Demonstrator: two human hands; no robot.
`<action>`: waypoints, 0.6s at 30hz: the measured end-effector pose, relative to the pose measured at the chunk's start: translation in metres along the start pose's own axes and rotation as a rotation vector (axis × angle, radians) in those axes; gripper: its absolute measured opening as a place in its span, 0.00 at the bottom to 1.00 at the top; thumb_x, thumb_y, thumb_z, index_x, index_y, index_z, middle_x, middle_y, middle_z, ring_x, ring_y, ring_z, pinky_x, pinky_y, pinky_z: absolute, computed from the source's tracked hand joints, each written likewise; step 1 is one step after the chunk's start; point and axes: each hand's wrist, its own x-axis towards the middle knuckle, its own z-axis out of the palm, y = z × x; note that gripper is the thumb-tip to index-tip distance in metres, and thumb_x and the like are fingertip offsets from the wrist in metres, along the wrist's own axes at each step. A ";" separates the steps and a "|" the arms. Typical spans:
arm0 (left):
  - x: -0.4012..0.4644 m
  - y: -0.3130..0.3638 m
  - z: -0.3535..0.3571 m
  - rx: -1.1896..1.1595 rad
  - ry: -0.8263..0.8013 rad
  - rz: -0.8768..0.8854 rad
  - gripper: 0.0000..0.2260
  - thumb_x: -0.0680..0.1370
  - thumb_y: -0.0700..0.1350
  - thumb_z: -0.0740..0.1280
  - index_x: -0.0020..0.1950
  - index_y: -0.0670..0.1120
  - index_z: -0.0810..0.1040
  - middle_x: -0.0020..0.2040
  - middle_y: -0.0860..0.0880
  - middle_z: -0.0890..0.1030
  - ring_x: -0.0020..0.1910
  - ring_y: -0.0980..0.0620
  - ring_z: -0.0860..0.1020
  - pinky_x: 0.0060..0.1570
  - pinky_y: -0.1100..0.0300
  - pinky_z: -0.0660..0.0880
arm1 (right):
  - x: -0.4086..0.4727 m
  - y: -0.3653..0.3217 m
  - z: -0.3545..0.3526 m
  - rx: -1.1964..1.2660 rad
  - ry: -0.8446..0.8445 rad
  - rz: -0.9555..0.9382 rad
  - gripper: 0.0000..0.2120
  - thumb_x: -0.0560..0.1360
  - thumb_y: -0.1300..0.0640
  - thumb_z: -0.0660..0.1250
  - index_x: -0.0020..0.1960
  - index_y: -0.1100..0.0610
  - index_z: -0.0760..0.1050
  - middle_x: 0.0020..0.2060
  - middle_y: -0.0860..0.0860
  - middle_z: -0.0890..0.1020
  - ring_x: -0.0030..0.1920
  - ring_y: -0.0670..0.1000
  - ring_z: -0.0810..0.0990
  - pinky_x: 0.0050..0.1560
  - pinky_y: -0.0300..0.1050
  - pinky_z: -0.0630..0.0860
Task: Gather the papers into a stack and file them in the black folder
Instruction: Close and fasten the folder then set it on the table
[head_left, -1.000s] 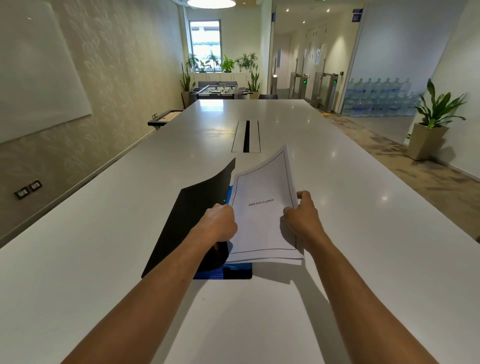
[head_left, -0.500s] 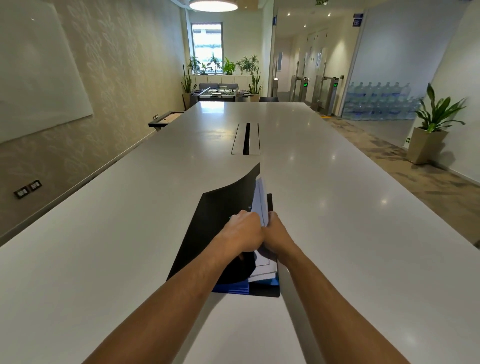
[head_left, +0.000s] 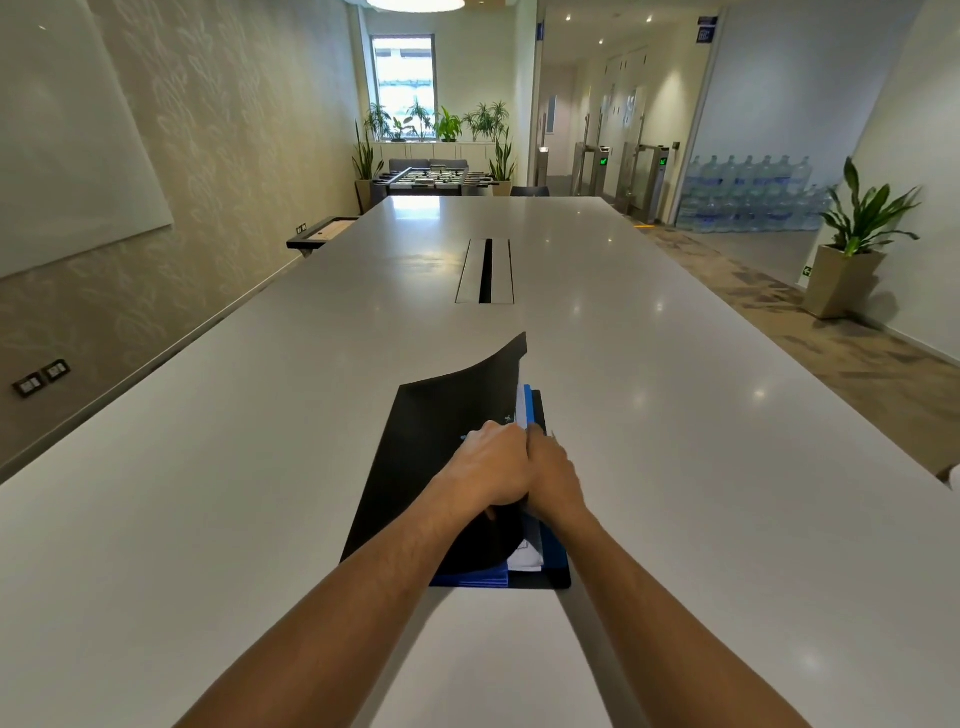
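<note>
The black folder (head_left: 431, 441) lies on the white table (head_left: 675, 467) in front of me, its front cover lifted and curved. My left hand (head_left: 491, 470) grips that cover near its free edge. My right hand (head_left: 553, 480) presses against the left hand, fingers tucked under the cover on the white papers (head_left: 525, 558). Only a sliver of paper shows at the near end and by the cover's far corner. Blue inner sleeves (head_left: 530, 408) peek out beside the papers.
A cable slot (head_left: 487, 270) runs along the table's middle farther away. A potted plant (head_left: 857, 244) stands on the floor at right. A whiteboard (head_left: 67, 135) hangs on the left wall.
The papers, held up beside the open cover a second ago, have gone in under it. Both hands have come together and the cover has swung right, over the papers.
</note>
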 end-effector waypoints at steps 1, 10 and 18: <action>0.002 -0.002 0.004 -0.058 0.019 0.003 0.13 0.80 0.43 0.60 0.64 0.44 0.73 0.54 0.43 0.78 0.46 0.50 0.79 0.48 0.56 0.78 | -0.001 0.002 -0.002 -0.071 0.057 0.013 0.19 0.79 0.53 0.64 0.67 0.59 0.69 0.59 0.57 0.78 0.57 0.56 0.79 0.58 0.49 0.77; 0.003 -0.010 0.039 0.106 0.169 0.124 0.24 0.75 0.63 0.56 0.67 0.53 0.66 0.46 0.48 0.79 0.37 0.52 0.76 0.40 0.56 0.76 | -0.014 0.040 -0.004 0.073 0.438 0.112 0.21 0.76 0.58 0.66 0.67 0.53 0.64 0.63 0.54 0.70 0.48 0.46 0.72 0.41 0.38 0.70; 0.000 -0.036 0.075 0.023 0.439 0.224 0.12 0.75 0.57 0.60 0.40 0.51 0.77 0.35 0.55 0.76 0.34 0.58 0.73 0.42 0.56 0.75 | -0.010 0.052 -0.001 0.178 0.307 0.011 0.14 0.78 0.55 0.65 0.62 0.54 0.71 0.57 0.52 0.79 0.55 0.49 0.78 0.52 0.39 0.72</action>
